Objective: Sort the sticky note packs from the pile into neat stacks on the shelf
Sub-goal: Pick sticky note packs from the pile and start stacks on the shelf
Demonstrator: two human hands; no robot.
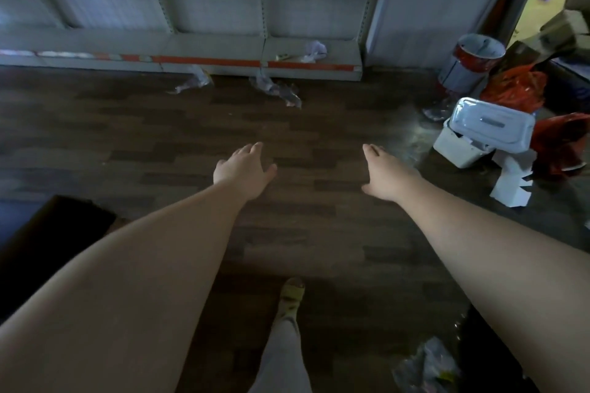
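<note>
Wood floor; my left hand (244, 169) and right hand (388, 172) reach out, fingers spread, holding nothing.
Wrapped packs (314, 51) on the shelf (223, 41) edge look light, slippery; pinch their sides.

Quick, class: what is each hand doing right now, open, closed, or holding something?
Left hand: open, fingers straight, holding nothing, out over the floor.
Right hand: open, fingers straight, holding nothing.

The view is dim and soft, with a bluish cast over the floor (287, 124) and shelf (223, 41). Brighter light enters at the upper right corner. Wide-angle bending curves the edges, and fine detail is smeared.
</note>
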